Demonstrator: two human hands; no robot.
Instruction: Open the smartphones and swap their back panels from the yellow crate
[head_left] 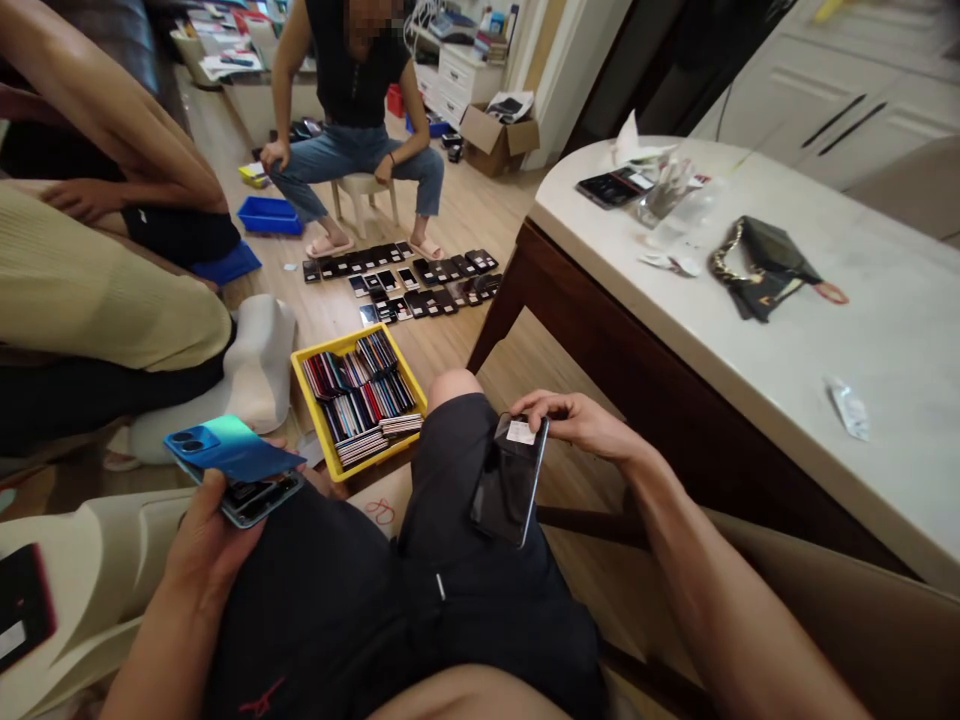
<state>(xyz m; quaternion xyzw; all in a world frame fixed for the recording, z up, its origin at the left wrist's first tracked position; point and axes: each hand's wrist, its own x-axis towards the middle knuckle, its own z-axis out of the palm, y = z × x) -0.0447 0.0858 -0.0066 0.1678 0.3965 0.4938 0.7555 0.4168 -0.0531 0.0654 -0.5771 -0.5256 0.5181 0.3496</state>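
Observation:
My left hand [217, 525] is closed around a smartphone whose shiny blue back cover [236, 450] sits lifted at an angle. Below the cover, the phone's body [259, 498] shows its dark inner parts. In my right hand [559, 415], thumb and fingers pinch the top end of another smartphone [510, 480]. This one has a dark glossy face and a white label [520, 432] near its top. It hangs tilted over my right thigh. A yellow crate [360, 465] full of phones standing on edge rests on the floor between my hands, beyond my knees.
Several rows of phones [405, 280] lie on the floor ahead. A seated person [356, 90] faces me; another person's arm [127, 110] is at left. To the right stands a white-topped table [750, 350] with a black bag [772, 260]. A blue tray [270, 215] sits farther off.

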